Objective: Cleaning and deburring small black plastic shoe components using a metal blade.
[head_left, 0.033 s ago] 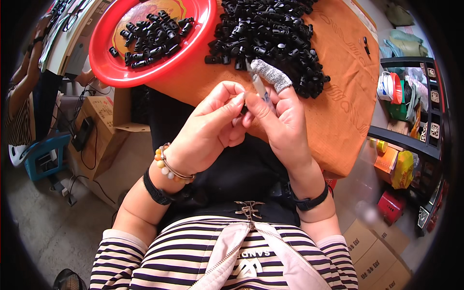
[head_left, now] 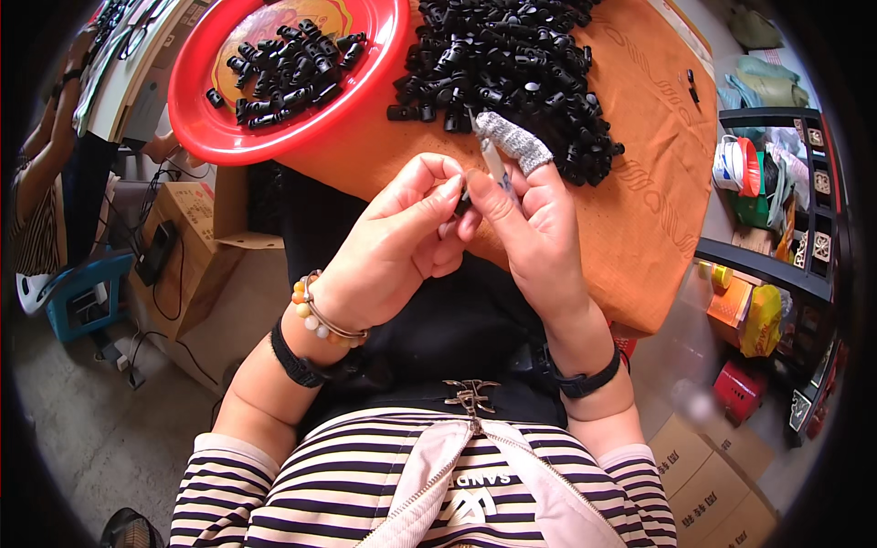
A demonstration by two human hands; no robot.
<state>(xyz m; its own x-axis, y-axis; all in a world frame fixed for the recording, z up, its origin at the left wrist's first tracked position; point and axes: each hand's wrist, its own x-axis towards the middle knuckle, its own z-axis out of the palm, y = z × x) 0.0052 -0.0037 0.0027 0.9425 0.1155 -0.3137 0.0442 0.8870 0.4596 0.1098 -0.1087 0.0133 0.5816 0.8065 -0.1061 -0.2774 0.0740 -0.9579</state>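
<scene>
Near the table's front edge, my two hands meet at the fingertips. My left hand (head_left: 402,215) is closed in a pinch on a small black plastic piece (head_left: 462,203), mostly hidden by fingers. My right hand (head_left: 544,228) grips a slim pale tool (head_left: 494,163) with a thin dark tip pointing away; its exact kind is unclear. A grey knitted cover (head_left: 516,142) sheathes my right forefinger. Beyond them lies a heap of small black plastic pieces (head_left: 512,82). At the far left, a round red tray (head_left: 196,137) holds more such pieces.
An orange cloth (head_left: 630,247) covers the table. At right stands a dark shelf rack (head_left: 767,265) with bags and tubs; cardboard cartons (head_left: 708,484) sit below. A cardboard box (head_left: 187,256) and blue stool (head_left: 96,292) are at left, near another person's arm (head_left: 46,173).
The pale tool has tilted slightly and shifted a little right in my right hand. My right thumb has moved slightly with it, exposing more of the black piece. My left hand stays in place.
</scene>
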